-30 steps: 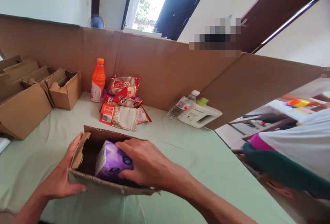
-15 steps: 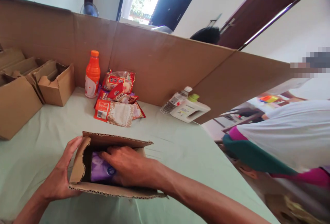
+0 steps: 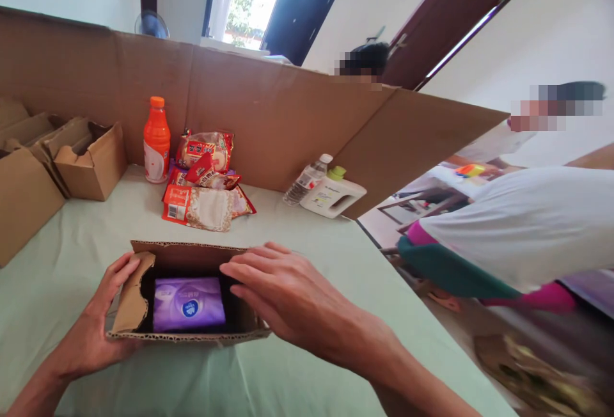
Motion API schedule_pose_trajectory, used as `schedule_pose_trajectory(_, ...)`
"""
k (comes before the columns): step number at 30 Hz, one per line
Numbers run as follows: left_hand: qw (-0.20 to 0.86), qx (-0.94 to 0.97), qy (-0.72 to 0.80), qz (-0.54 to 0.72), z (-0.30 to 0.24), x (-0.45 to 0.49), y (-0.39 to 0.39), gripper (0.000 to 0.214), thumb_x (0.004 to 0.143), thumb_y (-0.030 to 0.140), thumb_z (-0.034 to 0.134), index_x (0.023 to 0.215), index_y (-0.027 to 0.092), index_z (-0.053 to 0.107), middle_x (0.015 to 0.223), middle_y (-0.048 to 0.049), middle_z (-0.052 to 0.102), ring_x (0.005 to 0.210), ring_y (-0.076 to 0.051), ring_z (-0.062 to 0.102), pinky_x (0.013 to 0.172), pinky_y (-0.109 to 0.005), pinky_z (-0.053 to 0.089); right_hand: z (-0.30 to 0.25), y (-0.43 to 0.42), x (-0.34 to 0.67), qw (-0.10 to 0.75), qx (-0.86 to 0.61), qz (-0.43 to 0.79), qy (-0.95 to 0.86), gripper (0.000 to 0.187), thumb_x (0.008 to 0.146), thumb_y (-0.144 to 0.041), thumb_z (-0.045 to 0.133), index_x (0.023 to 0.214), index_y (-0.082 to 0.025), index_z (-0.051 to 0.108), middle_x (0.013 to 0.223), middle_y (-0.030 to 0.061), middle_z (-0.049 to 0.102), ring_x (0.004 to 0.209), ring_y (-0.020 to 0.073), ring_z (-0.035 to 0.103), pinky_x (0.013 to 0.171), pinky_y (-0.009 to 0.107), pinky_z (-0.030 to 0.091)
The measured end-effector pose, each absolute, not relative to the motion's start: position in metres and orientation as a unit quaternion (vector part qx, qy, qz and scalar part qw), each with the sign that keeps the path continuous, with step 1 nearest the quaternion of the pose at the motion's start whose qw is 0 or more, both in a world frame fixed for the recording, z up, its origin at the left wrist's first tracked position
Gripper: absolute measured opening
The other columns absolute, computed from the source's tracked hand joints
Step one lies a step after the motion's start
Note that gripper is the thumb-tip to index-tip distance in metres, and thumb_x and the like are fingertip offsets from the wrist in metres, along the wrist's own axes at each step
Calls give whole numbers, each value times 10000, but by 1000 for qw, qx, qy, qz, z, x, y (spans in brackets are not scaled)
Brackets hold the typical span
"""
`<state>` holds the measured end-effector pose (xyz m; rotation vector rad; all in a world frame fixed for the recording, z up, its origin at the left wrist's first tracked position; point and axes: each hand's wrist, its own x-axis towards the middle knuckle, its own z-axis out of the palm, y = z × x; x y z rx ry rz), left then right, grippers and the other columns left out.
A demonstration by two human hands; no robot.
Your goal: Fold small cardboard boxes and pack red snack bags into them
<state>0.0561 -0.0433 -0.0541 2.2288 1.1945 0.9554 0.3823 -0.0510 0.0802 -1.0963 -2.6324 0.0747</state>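
Observation:
An open-topped cardboard box (image 3: 132, 302) sits on the green cloth in front of me. Inside it lies a purple tissue pack (image 3: 189, 305) with a blue round logo. My left hand (image 3: 103, 318) grips the box's left end, thumb along the upper corner and fingers below. At the other end, my right hand (image 3: 288, 289) hovers over the box with fingers stretched out and nothing in them; whether it touches the rim I cannot tell. It hides most of the box's right end.
Several cardboard boxes (image 3: 89, 161) stand at the left. By the cardboard wall (image 3: 259, 123) are an orange bottle (image 3: 157, 142), snack packets (image 3: 206, 180), a clear bottle (image 3: 307, 180) and a white jug (image 3: 333, 198). A person in a white shirt (image 3: 537, 225) is beyond the table's right edge.
My right hand has come up off the purple tissue pack, which lies in the box and shows fully now. My left hand keeps its grip on the box. The whole view has shifted slightly.

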Motion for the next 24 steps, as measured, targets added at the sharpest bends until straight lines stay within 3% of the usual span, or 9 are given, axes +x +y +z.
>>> schedule_pose_trajectory(3,177,815,435,340,-43,53,-58,769,866,435,685,1549,367,338,1674,-82,269,1492,-388,356,1131,-518,461,72,-64,400,254,-385,24,-887,194,1041,-276,484,1119,-213,650,1039,81,756,923,211,695,844,366,504)
schedule_pose_trajectory(5,152,821,428,347,-35,53,-69,716,878,400,661,1532,362,371,1661,-66,309,1484,-367,380,1128,-514,470,59,-71,409,281,-395,38,-874,327,1027,-454,514,1230,-217,614,1157,100,738,1026,233,683,895,382,515)
schedule_pose_trajectory(8,137,825,416,356,-28,59,-74,624,900,355,624,1494,351,431,1517,-63,534,1410,-329,493,1130,-489,481,35,-77,415,259,-404,82,-873,635,959,-671,491,1397,-214,532,1293,135,688,1127,268,659,927,401,543)
schedule_pose_trajectory(10,119,819,425,367,-27,65,-71,554,927,333,598,1464,353,462,1301,-33,701,1318,-278,588,1116,-416,499,22,-78,415,251,-408,106,-871,678,948,-689,490,1439,-221,499,1306,133,682,1151,270,653,942,399,554)
schedule_pose_trajectory(12,97,806,444,380,-28,72,-67,533,947,346,590,1462,348,452,1145,-2,758,1207,-229,661,1088,-340,514,15,-76,415,271,-414,110,-862,626,965,-636,516,1449,-240,485,1355,125,653,1216,268,624,978,396,546)
schedule_pose_trajectory(17,66,782,479,394,-28,81,-65,585,966,379,558,1516,330,367,1201,-24,698,1131,-220,684,1042,-334,540,17,-61,411,366,-461,37,-807,611,984,-487,572,1515,-251,384,1549,155,462,1409,288,468,1081,450,476)
schedule_pose_trajectory(19,50,779,484,396,-29,82,-66,584,958,359,564,1511,343,378,1359,-50,603,1234,-260,625,1061,-386,531,15,-55,408,374,-457,27,-806,604,984,-491,570,1500,-227,398,1474,171,539,1345,294,528,1047,471,491)
schedule_pose_trajectory(22,46,773,493,395,-33,83,-67,578,950,345,561,1503,354,393,1575,-70,388,1359,-333,513,1100,-487,492,5,-53,403,328,-403,72,-851,450,997,-522,527,1310,-204,582,1209,141,713,1105,282,664,956,477,520)
schedule_pose_trajectory(24,81,782,488,379,-35,84,-67,492,971,310,510,1458,348,451,1597,-65,368,1402,-341,461,1119,-505,467,-3,-57,403,294,-381,99,-871,442,997,-548,509,1225,-192,637,1150,141,738,1068,288,678,956,495,509)
